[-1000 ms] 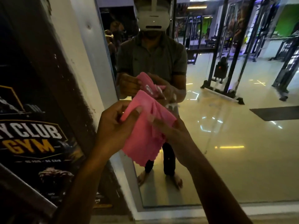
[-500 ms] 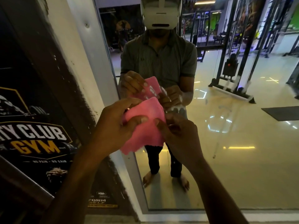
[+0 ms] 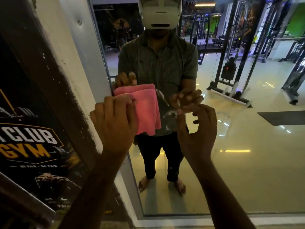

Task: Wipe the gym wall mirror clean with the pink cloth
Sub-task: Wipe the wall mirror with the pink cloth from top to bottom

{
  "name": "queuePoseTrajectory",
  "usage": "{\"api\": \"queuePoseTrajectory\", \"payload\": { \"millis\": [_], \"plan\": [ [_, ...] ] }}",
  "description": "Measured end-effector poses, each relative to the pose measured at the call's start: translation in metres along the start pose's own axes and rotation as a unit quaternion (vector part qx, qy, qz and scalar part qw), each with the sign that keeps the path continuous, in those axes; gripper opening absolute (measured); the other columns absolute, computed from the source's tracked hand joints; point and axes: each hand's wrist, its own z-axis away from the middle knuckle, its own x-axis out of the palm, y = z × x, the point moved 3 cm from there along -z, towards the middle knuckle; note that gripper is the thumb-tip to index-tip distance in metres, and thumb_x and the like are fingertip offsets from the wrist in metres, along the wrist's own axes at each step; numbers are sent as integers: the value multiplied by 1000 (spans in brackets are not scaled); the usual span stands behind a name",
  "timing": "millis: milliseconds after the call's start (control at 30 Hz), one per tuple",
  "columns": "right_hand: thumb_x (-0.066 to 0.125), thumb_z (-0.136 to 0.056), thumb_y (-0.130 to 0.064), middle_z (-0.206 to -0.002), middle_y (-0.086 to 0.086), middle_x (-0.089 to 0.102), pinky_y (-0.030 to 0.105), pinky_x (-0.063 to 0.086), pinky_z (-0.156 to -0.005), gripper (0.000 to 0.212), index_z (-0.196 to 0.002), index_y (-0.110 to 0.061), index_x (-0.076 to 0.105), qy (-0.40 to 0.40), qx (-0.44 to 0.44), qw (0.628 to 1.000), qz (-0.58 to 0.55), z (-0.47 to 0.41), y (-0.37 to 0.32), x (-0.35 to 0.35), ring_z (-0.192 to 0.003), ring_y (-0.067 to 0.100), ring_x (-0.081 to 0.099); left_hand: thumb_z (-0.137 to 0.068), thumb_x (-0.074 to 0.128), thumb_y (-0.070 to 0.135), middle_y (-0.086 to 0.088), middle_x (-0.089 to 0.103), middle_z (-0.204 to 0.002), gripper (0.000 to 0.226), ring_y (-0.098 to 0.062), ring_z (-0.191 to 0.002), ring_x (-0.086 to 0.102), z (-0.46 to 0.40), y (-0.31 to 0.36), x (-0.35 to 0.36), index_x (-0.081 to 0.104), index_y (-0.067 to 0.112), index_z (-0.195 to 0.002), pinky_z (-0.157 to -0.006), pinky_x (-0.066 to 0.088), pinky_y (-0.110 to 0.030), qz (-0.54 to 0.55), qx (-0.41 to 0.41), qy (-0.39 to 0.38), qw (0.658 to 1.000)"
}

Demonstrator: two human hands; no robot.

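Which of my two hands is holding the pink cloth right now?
Your left hand grips the pink cloth near the mirror's left edge; your right hand holds nothing.

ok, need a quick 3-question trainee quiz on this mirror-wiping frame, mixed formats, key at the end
1. True or false: the right hand grips the pink cloth.
2. Multiple choice: where is the cloth relative to the mirror?
A. hanging near its left edge, in front of the glass
B. lying on the floor below it
C. draped over the top of its frame
3. Fill in: the smudge on the glass sits just to the ____ of the cloth.

Key: 1 false, the left hand holds it and the right holds nothing; 2 A; 3 right.
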Motion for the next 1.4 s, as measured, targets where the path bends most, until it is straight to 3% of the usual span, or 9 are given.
{"api": "queuePoseTrajectory", "payload": {
  "millis": [100,233,467,667,833,967,1133,1233,1400],
  "plan": [
    [82,-98,-30,-131,4,69,48,47,-105,30,-120,-11,74,3,-21,1000,22,-7,10,-10,-125,23,59,-117,50,32,-21,76,-102,32,-39,-87,75,21,14,22,62,3,-119,-87,58,-43,32,39,8,999],
    [82,-99,-30,-141,3,65,43,44,-114,30,-123,-14,74,-2,-60,998,35,-11,17,-15,-136,21,54,-113,58,35,-23,74,-127,40,-43,-113,73,31,32,30,61,3,-137,-97,57,-50,-27,-55,0,998],
    [79,-99,-35,-158,1,46,28,25,-127,60,-149,-8,60,-16,-117,990,79,-17,27,-21,-148,20,42,-110,61,42,-18,75,-129,38,-43,-122,69,30,51,24,58,17,-139,-106,47,-52,-143,-76,62,985],
    [75,-103,-41,-180,14,20,64,10,-135,76,-167,-23,37,-45,-170,981,83,-29,24,-21,-169,40,13,-111,65,29,-26,75,-123,39,-45,-113,75,46,39,54,54,2,-138,-102,60,-54,-135,-44,54,988],
    [63,-109,-50,-182,20,10,71,2,-133,78,-172,-16,33,-67,-166,976,124,-43,30,-18,-168,47,2,-112,53,26,-29,38,-168,59,-47,-159,33,51,55,63,38,-3,-162,-128,30,-65,59,-82,-15,995],
    [56,-112,-52,-182,20,3,72,4,-132,75,-173,-18,29,-56,-148,974,162,-49,36,-18,-168,48,-3,-115,30,45,-20,10,-177,70,-44,-165,12,40,55,70,18,3,-169,-134,10,-64,61,-97,-58,992],
    [56,-112,-53,-183,20,2,70,5,-133,74,-174,-22,28,-56,-124,975,177,-45,40,-20,-169,44,-6,-113,33,44,-9,1,-178,70,-31,-168,-8,60,67,83,9,12,-171,-136,-4,-52,83,-5,-99,992],
    [57,-112,-52,-182,22,2,69,3,-133,72,-173,-25,30,-46,-111,977,178,-44,39,-23,-169,45,-5,-114,33,53,-7,7,-177,70,-30,-167,-3,79,48,81,9,19,-171,-136,-4,-50,96,57,-133,985],
    [63,-111,-48,-181,25,7,70,4,-133,75,-173,-25,28,-25,-110,978,175,-37,35,-26,-168,48,-2,-114,40,49,-12,6,-177,74,-45,-164,12,32,53,84,10,14,-172,-134,1,-58,75,-54,-68,993]
  ]
}}
